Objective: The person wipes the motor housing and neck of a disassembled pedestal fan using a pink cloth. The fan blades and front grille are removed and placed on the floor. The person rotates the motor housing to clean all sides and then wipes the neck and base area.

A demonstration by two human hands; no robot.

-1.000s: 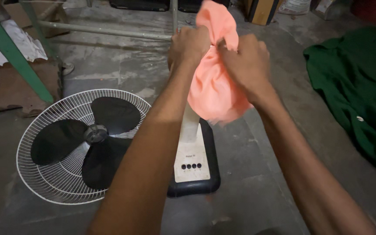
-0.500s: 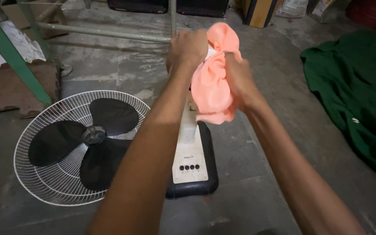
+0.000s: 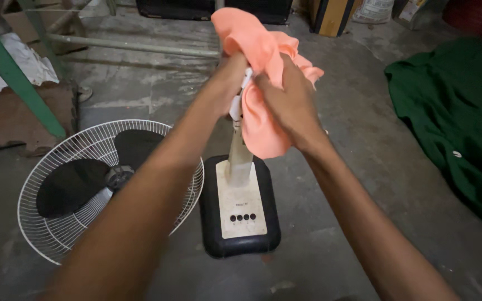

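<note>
Orange cloth (image 3: 263, 83) bunched around the top of the white fan pole (image 3: 239, 159), high above the black and cream base (image 3: 240, 214) on the concrete floor (image 3: 336, 223). Right hand (image 3: 285, 100) pressing the cloth against the pole, fingers clenched on the fabric. Left hand (image 3: 231, 75) gripping the pole top just beside, fingers closed around it, partly under the cloth. Better to hold the pole steady and wipe with slow, firm strokes. Round wire guard with black blades (image 3: 85, 189) lying on the floor at the left; green cloth (image 3: 458, 111) at the right. Compared with half a second ago: cloth lifted higher, base shifted a little.
</note>
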